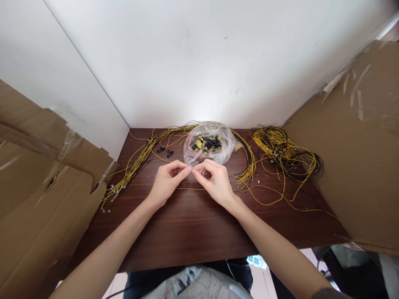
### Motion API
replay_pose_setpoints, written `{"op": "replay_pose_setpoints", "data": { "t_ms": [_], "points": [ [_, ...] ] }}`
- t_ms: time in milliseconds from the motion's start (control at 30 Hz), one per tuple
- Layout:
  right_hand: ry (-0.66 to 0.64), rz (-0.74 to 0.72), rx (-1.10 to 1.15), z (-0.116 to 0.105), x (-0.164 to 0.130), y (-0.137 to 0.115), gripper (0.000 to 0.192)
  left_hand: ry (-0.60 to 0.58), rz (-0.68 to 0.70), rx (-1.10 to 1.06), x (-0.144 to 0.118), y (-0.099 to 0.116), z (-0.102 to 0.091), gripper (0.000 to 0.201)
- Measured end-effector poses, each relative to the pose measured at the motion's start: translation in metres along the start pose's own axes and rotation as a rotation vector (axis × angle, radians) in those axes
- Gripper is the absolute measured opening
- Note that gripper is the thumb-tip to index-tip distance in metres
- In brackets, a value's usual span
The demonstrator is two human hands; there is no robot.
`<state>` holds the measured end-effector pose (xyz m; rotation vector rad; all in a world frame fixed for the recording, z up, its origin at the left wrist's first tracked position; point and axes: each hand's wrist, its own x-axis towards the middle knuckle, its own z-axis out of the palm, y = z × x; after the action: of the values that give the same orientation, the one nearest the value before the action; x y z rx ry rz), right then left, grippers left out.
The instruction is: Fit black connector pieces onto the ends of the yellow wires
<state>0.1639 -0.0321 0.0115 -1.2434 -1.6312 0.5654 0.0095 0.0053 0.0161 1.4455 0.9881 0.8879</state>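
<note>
White wall [199, 62] behind a dark brown worktop [187, 232] in the head view, with cardboard [355, 145] closing in both sides. Left hand [170, 180] and right hand [215, 180] nearly touching at the fingertips over the middle of the worktop, just before a clear plastic bag [229, 145] of small black and yellow parts [207, 143]. Grip of each: thumb and forefinger together, seemingly clamped on a tiny yellowish piece [191, 169] right between the two hands, too small to identify. To the left, a long bundle of yellow and black wires [140, 160], arcing behind the bag and down its right side; near it, a few loose black pieces [170, 153]; farther right, a tangled heap of wires [279, 147]. One yellow strand [190, 189] passing beneath the hands. For good work at this point, best to pinch lightly, steady both wrists, line the fingertips up squarely and press or pull only gently, so as not to bend or drop so small a piece. Worth steering clear of the bag's loose film, likely to snag a fingertip.
</note>
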Motion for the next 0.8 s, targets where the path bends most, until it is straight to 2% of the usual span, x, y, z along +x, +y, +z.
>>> {"op": "replay_pose_setpoints", "data": {
  "t_ms": [200, 333, 533, 667, 800],
  "points": [
    [0.002, 0.006, 0.004, 0.0008, -0.0006, 0.0001, 0.011, 0.032, 0.189, 0.223, 0.0011, -0.0042, -0.0015, 0.016],
    [-0.017, 0.008, 0.013, -0.0001, 0.0007, -0.0003, 0.012, 0.033, 0.260, 0.295, 0.0013, -0.0060, -0.0017, 0.015],
    [-0.043, 0.053, 0.089, -0.0004, 0.0027, 0.0009, 0.022, 0.042, 0.304, 0.392, 0.0000, -0.0009, -0.0009, 0.015],
    [-0.042, 0.051, 0.105, 0.0001, 0.0029, 0.0012, 0.013, 0.039, 0.318, 0.416, -0.0010, 0.0009, -0.0012, 0.014],
    [-0.047, -0.004, 0.027, 0.0002, 0.0015, 0.0013, 0.011, 0.025, 0.286, 0.366, 0.0004, -0.0033, -0.0023, 0.015]
  ]
}}
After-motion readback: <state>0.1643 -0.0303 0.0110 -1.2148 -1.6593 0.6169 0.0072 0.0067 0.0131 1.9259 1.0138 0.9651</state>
